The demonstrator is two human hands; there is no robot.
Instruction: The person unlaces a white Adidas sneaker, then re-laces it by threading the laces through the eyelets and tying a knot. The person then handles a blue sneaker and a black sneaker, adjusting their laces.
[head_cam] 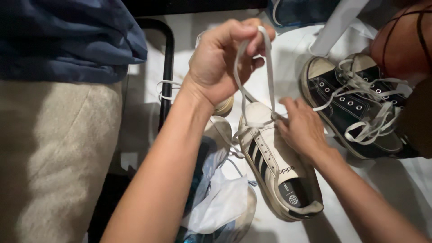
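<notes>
Looping over L fingers: white lace, R hand on sneaker.

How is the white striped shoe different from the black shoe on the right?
The white shoe has dark side stripes; the black shoe has white stitching. The left hand pulls the white shoe's lace up; the black shoe's laces lie loose, untouched. Both are low lace-up sneakers.

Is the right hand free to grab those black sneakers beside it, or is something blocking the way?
Probably yes: the black sneakers lie just beside the right hand, nothing between them. But that hand is pressing on the white sneaker.
</notes>
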